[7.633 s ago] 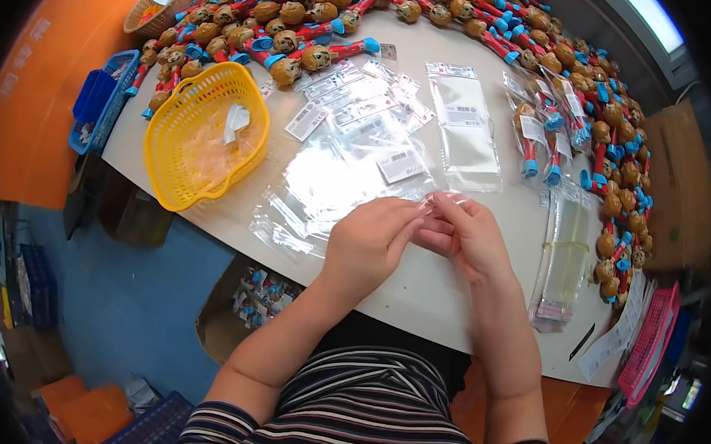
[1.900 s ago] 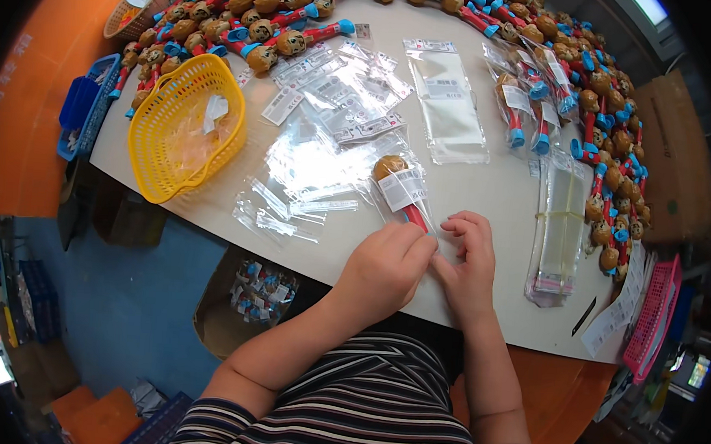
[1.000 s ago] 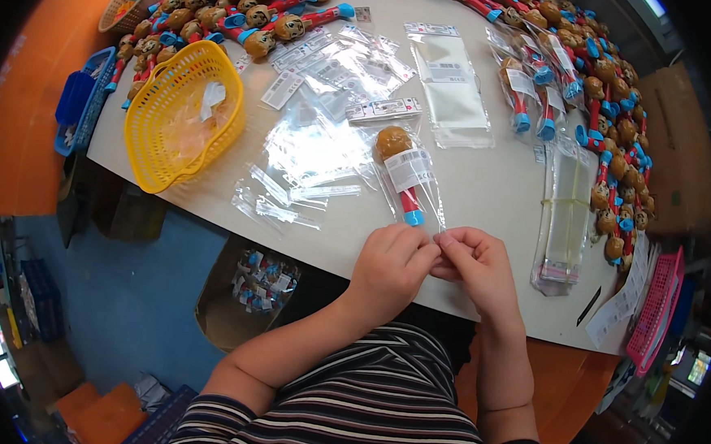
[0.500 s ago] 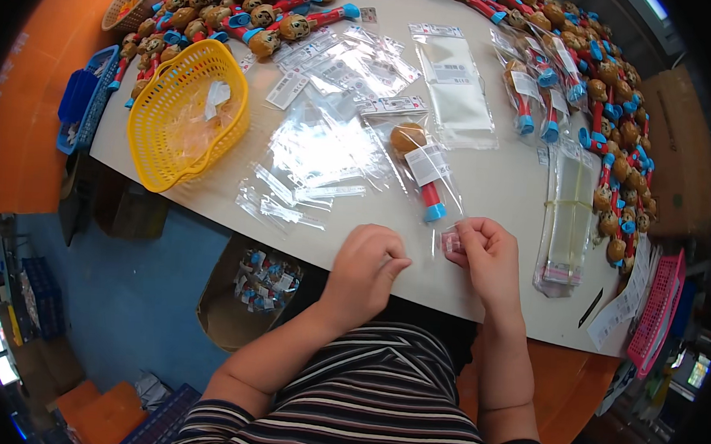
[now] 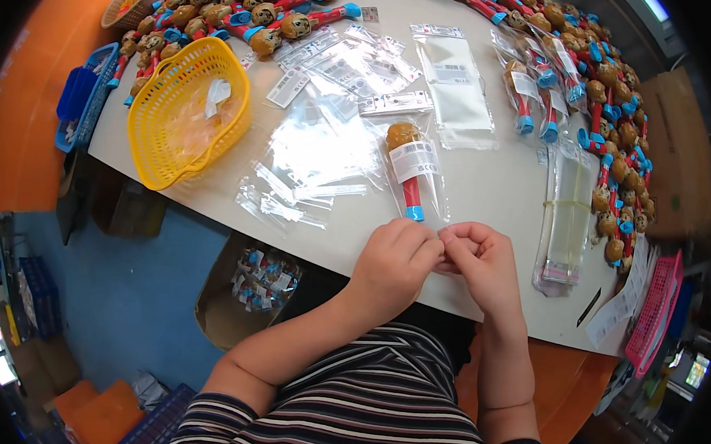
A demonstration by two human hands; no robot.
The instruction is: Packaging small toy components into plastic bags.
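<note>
A clear plastic bag [image 5: 432,196] lies in front of me with one toy inside. The toy has a brown round head [image 5: 402,135], a red stick [image 5: 411,194] and a blue end [image 5: 415,213] that points toward me. Around its stick runs a white printed label [image 5: 413,160]. My left hand [image 5: 399,261] is closed at the near end of the bag, fingers pinched together. Right beside it, my right hand [image 5: 483,266] pinches the same end between thumb and fingers. The fingertips of both hands meet and hide the bag's edge there.
Flat clear bags [image 5: 458,82] and a banded bag stack [image 5: 566,219] lie on the table [image 5: 496,190]. Bagged toys [image 5: 526,94] sit far right, before a heap of loose toys [image 5: 618,181]. At left stands a yellow basket [image 5: 137,139]; below it, a carton [image 5: 223,316].
My left hand has moved right to join my right hand at the bag's end. The bagged toy has turned more upright. The small pink printed piece by my right fingers is now hidden.
</note>
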